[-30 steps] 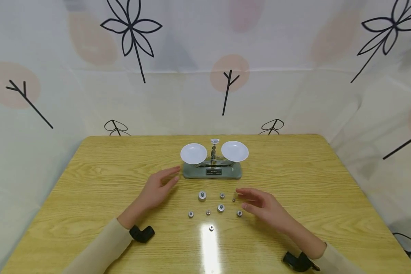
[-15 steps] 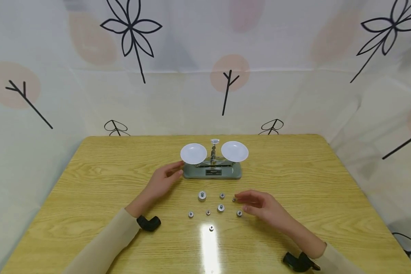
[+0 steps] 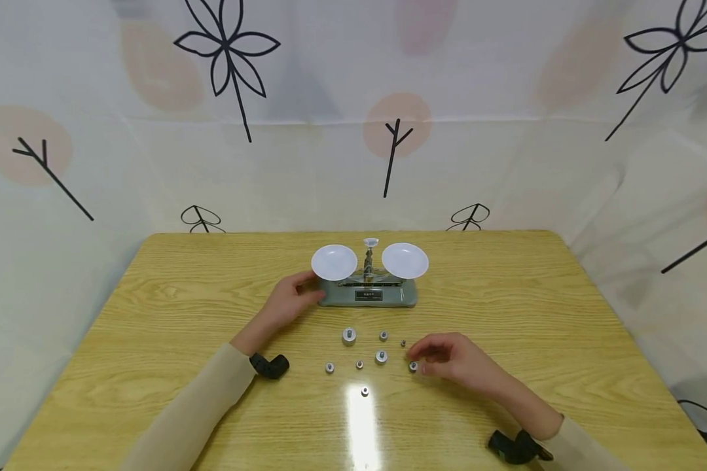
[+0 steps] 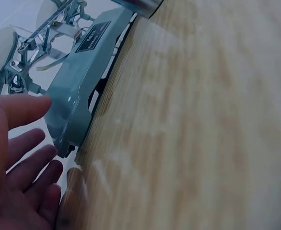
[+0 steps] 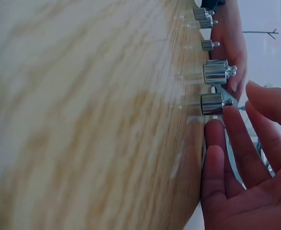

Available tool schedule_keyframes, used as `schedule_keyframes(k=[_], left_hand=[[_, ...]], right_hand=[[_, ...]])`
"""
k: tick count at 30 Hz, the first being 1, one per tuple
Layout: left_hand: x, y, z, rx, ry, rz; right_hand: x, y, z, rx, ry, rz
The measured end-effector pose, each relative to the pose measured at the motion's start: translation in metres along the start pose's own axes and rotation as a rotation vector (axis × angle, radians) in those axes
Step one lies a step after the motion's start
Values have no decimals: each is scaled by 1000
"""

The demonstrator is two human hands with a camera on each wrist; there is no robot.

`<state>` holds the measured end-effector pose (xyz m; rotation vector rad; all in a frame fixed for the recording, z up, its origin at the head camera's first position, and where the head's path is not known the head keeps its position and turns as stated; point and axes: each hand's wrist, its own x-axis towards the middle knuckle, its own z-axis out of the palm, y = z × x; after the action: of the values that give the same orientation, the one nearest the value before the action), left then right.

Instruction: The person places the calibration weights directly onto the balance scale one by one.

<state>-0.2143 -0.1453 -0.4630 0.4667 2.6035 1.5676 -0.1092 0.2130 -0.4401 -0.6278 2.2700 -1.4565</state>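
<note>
A balance scale (image 3: 368,296) with a grey-green base stands near the back middle of the table. My left hand (image 3: 289,302) is at the base's left end; in the left wrist view its thumb (image 4: 28,109) overlaps the base's edge, and contact is hard to tell. Its fingers are loosely bent and hold nothing. My right hand (image 3: 456,358) hovers beside a small metal weight (image 3: 413,367), thumb and fingers apart. In the right wrist view, the fingers (image 5: 241,148) lie behind that knobbed cylindrical weight (image 5: 212,104) without pinching it.
Several other metal weights, among them a larger one (image 3: 349,336), a middling one (image 3: 381,357) and a tiny one (image 3: 403,343), stand scattered before the scale. Two white pans (image 3: 334,263) top the scale. Patterned cloth (image 3: 306,170) hangs behind the wooden table (image 3: 200,275).
My left hand has moved right, up to the scale's left end. My right hand has shifted slightly down, from beside the tiny weight toward the small weight nearer me. The scale and weights stay put.
</note>
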Motion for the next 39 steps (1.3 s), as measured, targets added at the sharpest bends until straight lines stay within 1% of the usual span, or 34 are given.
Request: schedule_keyframes(k=[3,6,10,11,13,15,19,25,32,39], left_hand=[[5,-3,0,-4,-37,20],[2,13,-5,-17,-90,33],[4,14,-7,-25,-140,41],[6,7,-6,-25,-144,40],[9,-4,-4,-27,-145,43],[9,-7,-4,-29,-143,48],[8,-8,-3,-31,-147,59],[7,-8,-4,-18,-155,54],[8,-5,-6,-10,-156,44],[9,-8,-5,-36,-150,53]], right_hand=[[1,2,0,-8,-17,10],[1,4,0,-13,-34,16],[3,8,0,-18,-48,-2],[3,9,0,-19,-49,-9],[3,10,0,-26,-49,-20],[3,11,0,-35,-43,-31],[2,11,1,-37,-27,-41],[3,11,3,-28,-21,-59],[4,9,5,-68,-11,-77],[6,7,6,-125,-6,-90]])
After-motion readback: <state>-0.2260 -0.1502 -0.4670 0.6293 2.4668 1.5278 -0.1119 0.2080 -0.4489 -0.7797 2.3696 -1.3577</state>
